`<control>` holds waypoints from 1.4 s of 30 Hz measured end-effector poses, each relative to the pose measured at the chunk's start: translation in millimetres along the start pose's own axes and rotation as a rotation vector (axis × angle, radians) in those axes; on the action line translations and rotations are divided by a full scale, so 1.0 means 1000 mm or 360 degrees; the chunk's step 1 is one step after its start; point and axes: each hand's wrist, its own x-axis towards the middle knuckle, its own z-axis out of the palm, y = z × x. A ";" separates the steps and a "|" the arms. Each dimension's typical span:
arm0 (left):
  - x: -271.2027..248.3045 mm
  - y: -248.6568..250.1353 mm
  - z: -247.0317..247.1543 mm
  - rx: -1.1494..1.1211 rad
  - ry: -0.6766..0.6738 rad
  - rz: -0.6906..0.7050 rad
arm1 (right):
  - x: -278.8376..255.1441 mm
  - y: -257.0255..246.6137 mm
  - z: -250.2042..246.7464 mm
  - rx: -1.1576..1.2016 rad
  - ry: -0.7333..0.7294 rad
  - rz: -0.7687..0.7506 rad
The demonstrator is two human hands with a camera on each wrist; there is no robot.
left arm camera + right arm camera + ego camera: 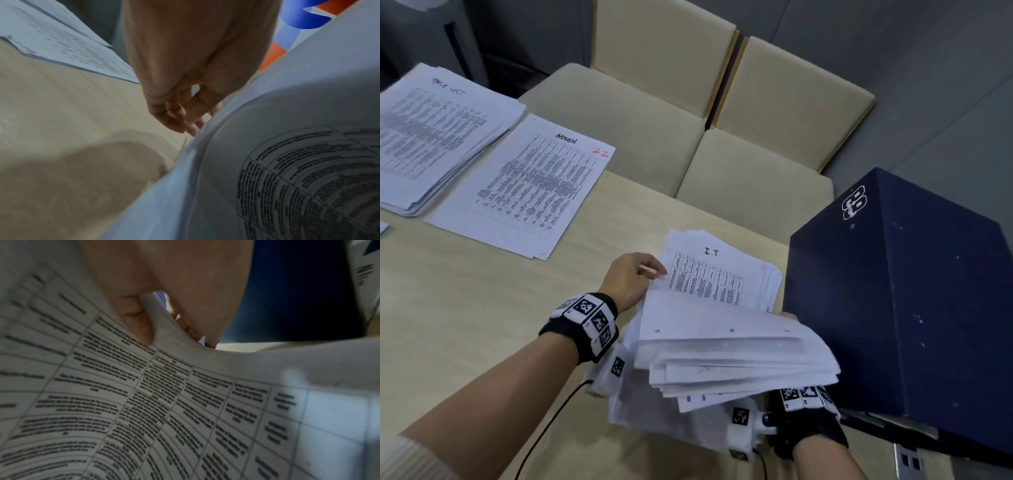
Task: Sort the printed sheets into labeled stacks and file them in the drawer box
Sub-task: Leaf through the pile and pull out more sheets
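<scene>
A thick bundle of printed sheets (722, 346) curls up off the table, blank backs upward, just left of the navy drawer box (911, 291). My right hand (789, 316) is mostly hidden beneath it. In the right wrist view my right hand (164, 327) pinches the bundle (185, 402), thumb on the printed side and fingers behind. Under the lifted part lies a sheet headed "I.T" (717, 274). My left hand (635, 277) pinches its left edge, thumb on top. In the left wrist view the left hand's fingertips (185, 125) meet the paper edge (205, 146).
An "ADMIN" stack (530, 185) marked 22 in red and a thicker "TASK LIST" stack (431, 137) lie at the far left of the wooden table (465, 308). Beige chairs (654, 130) stand beyond the far edge. The box sits at the table's right corner.
</scene>
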 end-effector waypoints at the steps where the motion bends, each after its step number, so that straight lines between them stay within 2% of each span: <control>1: 0.000 -0.001 -0.001 0.0073 -0.0024 0.0031 | 0.003 -0.002 -0.002 -0.0121 -0.0030 0.0000; 2: 0.002 -0.005 -0.002 0.0140 -0.0070 0.0103 | 0.007 -0.004 -0.001 -0.0064 -0.0115 0.0158; 3: 0.001 -0.008 -0.004 0.0248 -0.0139 0.0173 | 0.018 0.003 -0.004 -0.0142 -0.0160 0.0108; 4: -0.001 -0.011 -0.004 0.0336 -0.0210 0.0267 | 0.023 0.005 -0.001 -0.0149 0.0021 0.0000; 6: -0.009 -0.011 -0.007 0.0414 -0.0337 0.0391 | 0.022 -0.005 0.007 0.0115 0.0195 -0.0010; 8: -0.017 -0.006 -0.006 0.0430 -0.0332 0.0461 | 0.018 -0.018 0.017 0.0250 0.0286 -0.0156; 10: -0.025 0.014 -0.006 0.0254 -0.0274 0.0340 | 0.003 -0.033 0.027 0.0314 0.0198 -0.0306; 11: -0.030 0.026 -0.006 0.0085 -0.0276 0.0248 | -0.004 -0.039 0.030 0.0328 0.0175 -0.0364; 13: -0.038 0.047 -0.007 -0.0290 -0.0262 0.0201 | -0.015 -0.052 0.034 0.0310 0.0128 -0.0462; 15: -0.046 0.064 -0.008 -0.0524 -0.0214 0.0289 | -0.031 -0.069 0.040 0.0302 0.0140 -0.0544; 20: -0.073 0.117 -0.023 -0.1005 -0.0114 0.0455 | -0.077 -0.109 0.043 0.0400 0.0387 -0.0877; 26: -0.091 0.150 -0.041 -0.0872 -0.0031 0.0839 | -0.128 -0.127 0.045 0.0603 0.0264 -0.1230; 30: -0.089 0.145 -0.039 -0.0921 0.0030 0.0862 | -0.120 -0.103 0.037 0.0669 0.0261 -0.1115; 34: -0.091 0.138 -0.027 -0.0938 0.0040 0.0802 | -0.103 -0.085 0.036 0.0386 0.0258 -0.0897; 39: -0.090 0.156 -0.029 -0.1150 0.0173 0.0819 | -0.099 -0.097 0.035 0.0511 0.0374 -0.0931; 42: -0.080 0.147 -0.023 -0.1126 0.0220 0.0682 | -0.096 -0.093 0.034 0.0440 0.0220 -0.0894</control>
